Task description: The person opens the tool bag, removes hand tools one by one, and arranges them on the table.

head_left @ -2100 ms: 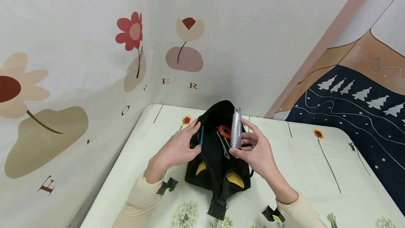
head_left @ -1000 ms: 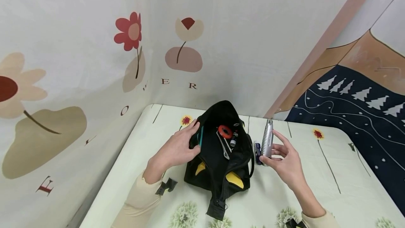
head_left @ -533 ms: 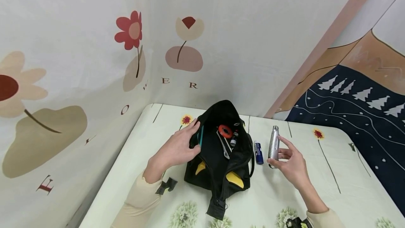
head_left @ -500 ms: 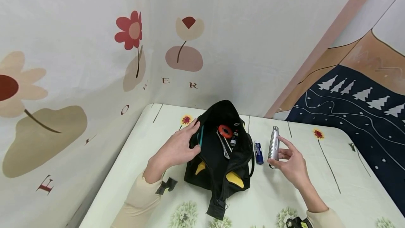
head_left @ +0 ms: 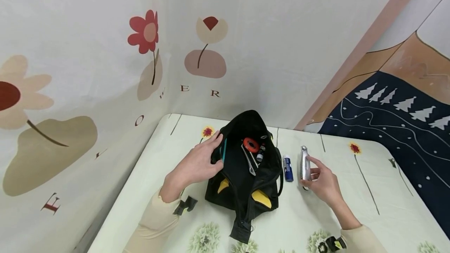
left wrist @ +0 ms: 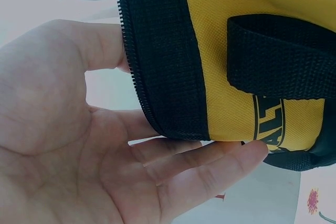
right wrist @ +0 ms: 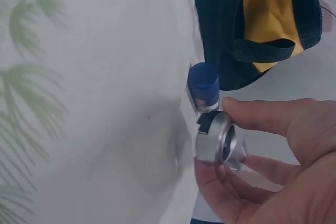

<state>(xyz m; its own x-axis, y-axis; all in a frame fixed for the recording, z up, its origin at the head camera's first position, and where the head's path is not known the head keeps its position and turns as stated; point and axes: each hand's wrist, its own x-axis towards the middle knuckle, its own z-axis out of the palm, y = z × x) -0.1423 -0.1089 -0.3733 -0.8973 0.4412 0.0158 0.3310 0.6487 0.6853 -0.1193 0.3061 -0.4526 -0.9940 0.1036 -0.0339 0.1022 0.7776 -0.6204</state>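
Observation:
A black and yellow tool bag (head_left: pixel 261 198) stands on the table with its zipped mouth open. My left hand (head_left: pixel 197 162) holds its left rim, thumb inside the mouth and fingers along the outside in the left wrist view. My right hand (head_left: pixel 322 182) pinches a silver tool with a ridged edge (head_left: pixel 304 163), its kind unclear, to the right of the bag. The right wrist view shows the tool's rounded end (right wrist: pixel 210 142) between thumb and fingers. Whether its lower end touches the table cannot be told. A blue capped tube (head_left: pixel 288 169) stands between tool and bag.
Inside the bag are a round red item (head_left: pixel 250 145), a wrench-like metal tool (head_left: pixel 249 161) and a small dark cylinder (head_left: pixel 261 153). The flower-print table (head_left: pixel 351 190) backs onto hanging printed cloth (head_left: pixel 274 69). A bag strap (head_left: pixel 280 175) loops at its right side.
My right hand has carried the silver tool rightward out from over the bag, then lowered it slightly beside the blue tube. My left hand has stayed on the bag's rim.

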